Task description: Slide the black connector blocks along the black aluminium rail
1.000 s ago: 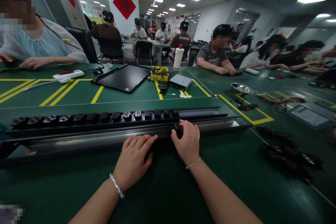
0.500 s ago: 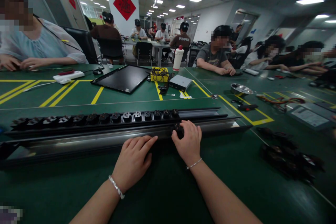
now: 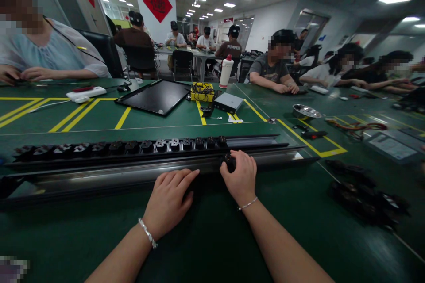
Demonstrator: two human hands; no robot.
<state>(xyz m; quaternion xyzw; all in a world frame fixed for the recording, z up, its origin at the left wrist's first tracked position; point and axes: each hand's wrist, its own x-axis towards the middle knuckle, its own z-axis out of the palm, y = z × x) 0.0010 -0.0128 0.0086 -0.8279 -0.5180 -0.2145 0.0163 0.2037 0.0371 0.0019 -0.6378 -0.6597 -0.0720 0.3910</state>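
Observation:
A long dark metal rail (image 3: 99, 177) lies across the green table in front of me, with a row of several black socket modules (image 3: 133, 146) seated along its far channel. My left hand (image 3: 169, 201) rests flat on the rail's near edge, fingers stretched out, holding nothing. My right hand (image 3: 241, 176) is curled round one black socket module (image 3: 228, 160) at the rail, just right of the end of the row.
A pile of loose black modules (image 3: 365, 196) lies at the right. Farther back are a black panel (image 3: 156, 96), a yellow box of cables (image 3: 201, 92), a grey box (image 3: 227, 102), a white bottle (image 3: 226, 72) and a metal bowl (image 3: 303, 111). Other people sit around the tables.
My right hand has shifted slightly to the right along the rail with the module. My left hand has stayed put.

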